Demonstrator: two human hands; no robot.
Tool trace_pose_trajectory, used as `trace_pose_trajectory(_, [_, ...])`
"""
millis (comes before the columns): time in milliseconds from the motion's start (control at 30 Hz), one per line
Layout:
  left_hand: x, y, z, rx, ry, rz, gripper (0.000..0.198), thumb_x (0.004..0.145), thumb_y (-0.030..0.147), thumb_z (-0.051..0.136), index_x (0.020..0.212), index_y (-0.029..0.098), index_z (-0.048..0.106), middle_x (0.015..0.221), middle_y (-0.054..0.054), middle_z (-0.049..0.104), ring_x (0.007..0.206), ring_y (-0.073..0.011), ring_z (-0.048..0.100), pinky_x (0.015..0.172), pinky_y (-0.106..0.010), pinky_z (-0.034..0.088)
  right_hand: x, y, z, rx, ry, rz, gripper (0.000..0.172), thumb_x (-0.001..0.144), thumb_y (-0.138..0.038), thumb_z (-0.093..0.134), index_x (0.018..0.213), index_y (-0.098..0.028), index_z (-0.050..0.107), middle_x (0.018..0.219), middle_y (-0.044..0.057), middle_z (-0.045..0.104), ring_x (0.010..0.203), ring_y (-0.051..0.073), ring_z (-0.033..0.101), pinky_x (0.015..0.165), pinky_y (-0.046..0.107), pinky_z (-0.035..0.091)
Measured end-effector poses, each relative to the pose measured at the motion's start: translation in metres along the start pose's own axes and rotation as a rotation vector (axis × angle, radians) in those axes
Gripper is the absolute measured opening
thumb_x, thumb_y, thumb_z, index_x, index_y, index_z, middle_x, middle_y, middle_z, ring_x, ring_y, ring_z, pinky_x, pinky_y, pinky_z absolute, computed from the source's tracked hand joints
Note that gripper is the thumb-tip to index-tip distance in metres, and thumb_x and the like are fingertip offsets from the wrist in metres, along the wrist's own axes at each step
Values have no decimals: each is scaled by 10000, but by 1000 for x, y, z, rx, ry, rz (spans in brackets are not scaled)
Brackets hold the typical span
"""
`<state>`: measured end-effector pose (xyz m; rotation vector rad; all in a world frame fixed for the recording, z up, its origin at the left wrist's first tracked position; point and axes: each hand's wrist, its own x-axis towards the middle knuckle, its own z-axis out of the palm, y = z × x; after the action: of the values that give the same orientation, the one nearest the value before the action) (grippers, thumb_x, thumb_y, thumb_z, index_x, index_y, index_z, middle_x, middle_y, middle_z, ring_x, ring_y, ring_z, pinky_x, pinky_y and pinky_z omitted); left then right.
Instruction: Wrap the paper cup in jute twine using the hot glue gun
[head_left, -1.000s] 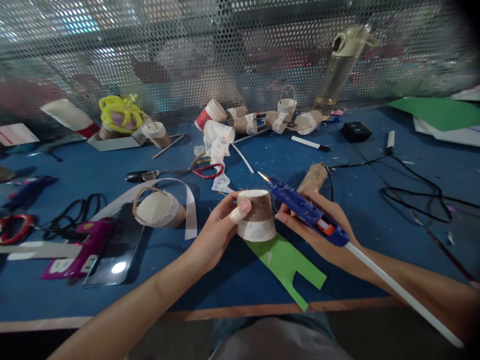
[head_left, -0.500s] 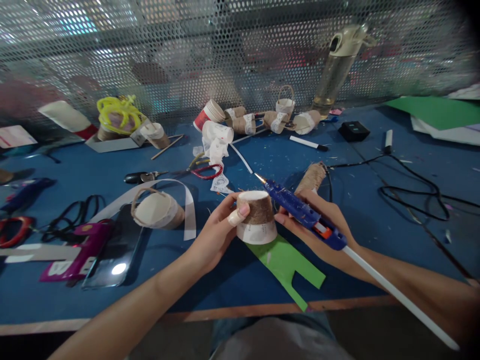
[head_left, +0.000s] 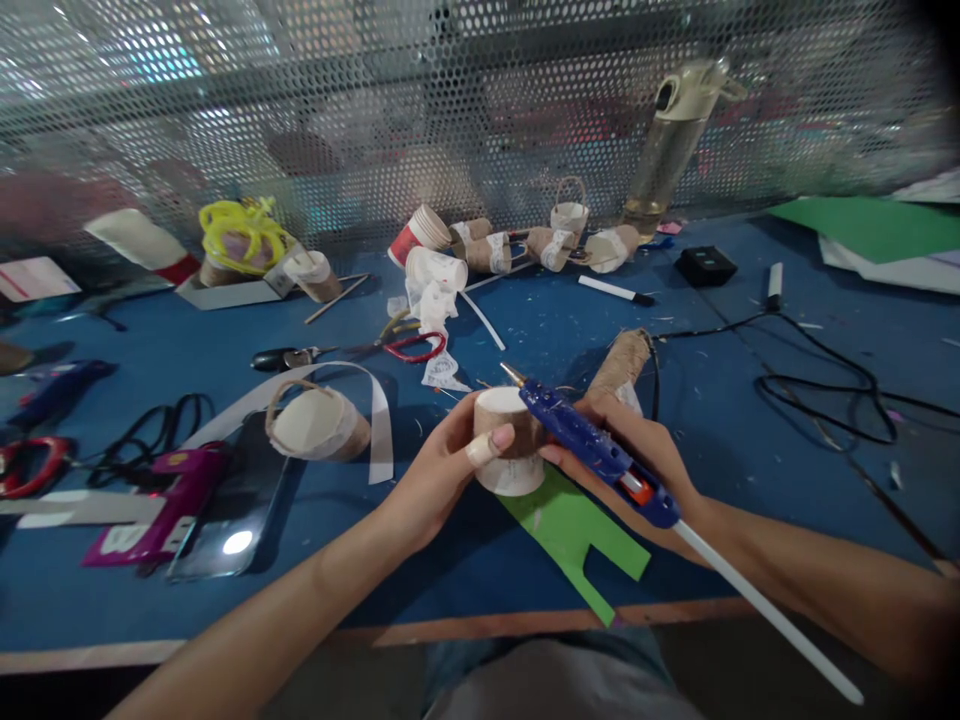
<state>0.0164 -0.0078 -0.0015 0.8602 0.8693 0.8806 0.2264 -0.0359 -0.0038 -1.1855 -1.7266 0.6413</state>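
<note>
My left hand (head_left: pixel 439 478) grips an upturned paper cup (head_left: pixel 507 438) partly wrapped in brown twine, thumb pressed on its side. My right hand (head_left: pixel 630 462) holds a blue glue gun (head_left: pixel 592 448) with a white glue stick (head_left: pixel 765 612) trailing from its back. The gun's metal nozzle points up and left, just above the cup's flat bottom. A green paper cut-out (head_left: pixel 577 535) lies on the blue table (head_left: pixel 480 560) under both hands. A spool of twine (head_left: pixel 621 364) lies just behind my right hand.
A twine-handled cup basket (head_left: pixel 319 422) and a white paper strip lie left. Scissors (head_left: pixel 352 349), a purple glue gun (head_left: pixel 161 500), a phone (head_left: pixel 229 505), black cables (head_left: pixel 817 375), several finished baskets (head_left: pixel 540 240), a bottle (head_left: pixel 664 150) and a perforated metal screen (head_left: pixel 375 110) surround the workspace.
Both hands drew slightly nearer and left. The glue gun swung over the cup, its nozzle now above the cup's bottom. The cup tilted a little toward me.
</note>
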Motion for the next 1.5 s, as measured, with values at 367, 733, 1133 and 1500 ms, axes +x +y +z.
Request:
trace_pose_trajectory(367, [2,4,-7,-152,-25,72,366,947,486,653,1176,218,755,1098,-76,789,1070,-277,710,925,-370,532,1,4,-8,67,-38,-35,204,831,-170,804,963,-244,667,832,-28,727,706,146,691,647,262,532])
trace_pose_trajectory(733, [2,18,-5,-224,91,92,381,931,477,653,1131,171,759,1038,-73,799,857,-218,736,759,-317,572,3,10,-19,105,-193,-183,136,906,-192,677,822,-240,580,764,4,570,670,157,533,613,315,422])
trace_pose_trajectory(1133, [0,21,-4,-228,75,164,357,932,466,651,1112,176,756,1046,-70,793,922,-229,741,820,-333,581,4,6,-22,-13,-238,-135,269,902,-163,621,732,-237,425,686,-38,440,596,124,400,571,296,318])
trace_pose_trajectory(1500, [0,10,-11,-28,100,257,407,913,514,672,1185,213,715,1090,-91,754,1084,-293,682,871,-377,539,1,9,-24,-165,-280,-235,261,850,-175,611,780,-251,371,685,-47,424,560,114,402,531,276,295])
